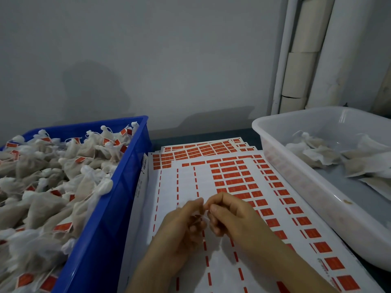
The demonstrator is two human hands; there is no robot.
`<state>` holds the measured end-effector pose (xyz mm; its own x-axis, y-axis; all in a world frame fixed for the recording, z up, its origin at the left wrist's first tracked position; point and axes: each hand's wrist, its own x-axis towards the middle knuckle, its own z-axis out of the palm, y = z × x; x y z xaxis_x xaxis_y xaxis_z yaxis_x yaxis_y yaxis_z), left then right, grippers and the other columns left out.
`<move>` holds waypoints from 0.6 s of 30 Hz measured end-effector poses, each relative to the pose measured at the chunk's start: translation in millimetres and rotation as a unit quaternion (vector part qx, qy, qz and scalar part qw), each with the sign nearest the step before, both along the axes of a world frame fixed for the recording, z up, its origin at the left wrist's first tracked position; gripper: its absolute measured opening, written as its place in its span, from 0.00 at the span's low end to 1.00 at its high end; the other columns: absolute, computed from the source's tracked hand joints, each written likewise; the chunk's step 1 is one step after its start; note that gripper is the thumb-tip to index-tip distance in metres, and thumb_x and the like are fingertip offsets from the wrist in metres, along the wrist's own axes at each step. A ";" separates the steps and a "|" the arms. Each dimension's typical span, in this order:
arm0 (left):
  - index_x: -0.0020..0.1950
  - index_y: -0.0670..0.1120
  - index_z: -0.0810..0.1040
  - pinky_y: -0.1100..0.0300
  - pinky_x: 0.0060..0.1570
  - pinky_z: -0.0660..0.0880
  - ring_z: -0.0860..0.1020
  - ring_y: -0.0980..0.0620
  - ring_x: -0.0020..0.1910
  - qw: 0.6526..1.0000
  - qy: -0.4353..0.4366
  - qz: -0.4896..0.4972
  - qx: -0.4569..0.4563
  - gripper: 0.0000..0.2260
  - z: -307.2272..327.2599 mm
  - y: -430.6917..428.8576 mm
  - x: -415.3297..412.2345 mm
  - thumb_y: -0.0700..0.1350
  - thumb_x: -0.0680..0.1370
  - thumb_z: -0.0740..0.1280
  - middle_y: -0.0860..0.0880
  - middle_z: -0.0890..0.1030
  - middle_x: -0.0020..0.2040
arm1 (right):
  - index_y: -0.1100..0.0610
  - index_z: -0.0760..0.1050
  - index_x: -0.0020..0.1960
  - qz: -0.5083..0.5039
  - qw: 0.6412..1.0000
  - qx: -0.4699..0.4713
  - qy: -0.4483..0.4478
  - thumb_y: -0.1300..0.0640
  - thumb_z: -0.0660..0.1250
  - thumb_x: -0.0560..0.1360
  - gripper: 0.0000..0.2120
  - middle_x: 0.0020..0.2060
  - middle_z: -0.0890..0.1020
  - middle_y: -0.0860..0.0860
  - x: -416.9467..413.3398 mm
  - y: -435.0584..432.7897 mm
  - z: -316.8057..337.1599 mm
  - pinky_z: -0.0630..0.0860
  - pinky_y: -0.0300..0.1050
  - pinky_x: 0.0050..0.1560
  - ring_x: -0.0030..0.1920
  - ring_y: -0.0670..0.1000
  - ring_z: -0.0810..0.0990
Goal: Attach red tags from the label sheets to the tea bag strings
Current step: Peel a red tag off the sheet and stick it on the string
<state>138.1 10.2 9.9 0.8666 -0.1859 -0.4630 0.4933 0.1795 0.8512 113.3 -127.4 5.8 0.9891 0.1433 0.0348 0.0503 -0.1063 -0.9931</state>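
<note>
1. Centrally, low in the frame, the fingertips (198,203) of both hands meet. They are curled in and pinched together on a small pale piece (202,217), which is too blurred to tell whether it is string or tag.
2. The left hand (184,225) and the right hand (229,216) face each other knuckles up, with the forearms running off the bottom edge.
3. Both hands hover over the top label sheet (186,180). Its left columns are stripped to white backing with thin red dashes.
4. Red tags (237,175) are still on the sheet's right columns, just above and to the right of the hands.
5. More label sheets (201,149) lie fanned beneath, showing at the upper edge of the pile.
6. At the left of the frame, touching the sheets, a blue crate (101,240) is heaped with tagged tea bags (53,187). Red tags show among them.
7. At the right, a white tub (296,178) holds a few plain tea bags (317,154).
8. A grey wall (148,60) fills the top of the frame, and white pipes (302,60) stand in the upper right corner.
</note>
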 end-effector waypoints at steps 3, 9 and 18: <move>0.46 0.41 0.78 0.65 0.28 0.71 0.74 0.53 0.30 0.983 -0.072 0.014 0.168 0.11 -2.5 -1.7 0.2 0.49 0.77 0.66 0.47 0.76 0.31 | 0.44 0.73 0.44 -0.023 0.993 -0.115 -0.003 0.47 0.66 0.73 0.03 0.32 0.78 0.39 0.3 3.3 -6.3 0.71 0.28 0.34 0.34 0.38 0.77; 0.36 0.51 0.73 0.76 0.25 0.64 0.76 0.57 0.32 0.876 -0.207 -0.019 0.434 0.09 -6.5 -6.5 -2.1 0.47 0.77 0.66 0.53 0.76 0.33 | 0.43 0.75 0.47 -0.052 0.947 -0.313 -0.057 0.53 0.65 0.76 0.04 0.34 0.71 0.36 2.8 4.5 -13.5 0.66 0.22 0.35 0.36 0.39 0.74; 0.69 0.46 0.66 0.57 0.68 0.63 0.71 0.51 0.64 0.752 -0.122 -0.219 0.610 0.21 -12.2 6.0 21.2 0.52 0.78 0.63 0.47 0.70 0.67 | 0.46 0.75 0.52 -0.057 0.896 -0.402 -0.179 0.46 0.62 0.76 0.07 0.53 0.68 0.37 3.4 3.8 -24.5 0.61 0.29 0.61 0.52 0.37 0.64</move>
<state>159.3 16.2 -2.4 0.9327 -0.0444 -0.3578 0.0798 -0.9424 0.3248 116.6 -123.6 -18.7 0.9449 0.1632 0.2839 0.2940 -0.8046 -0.5160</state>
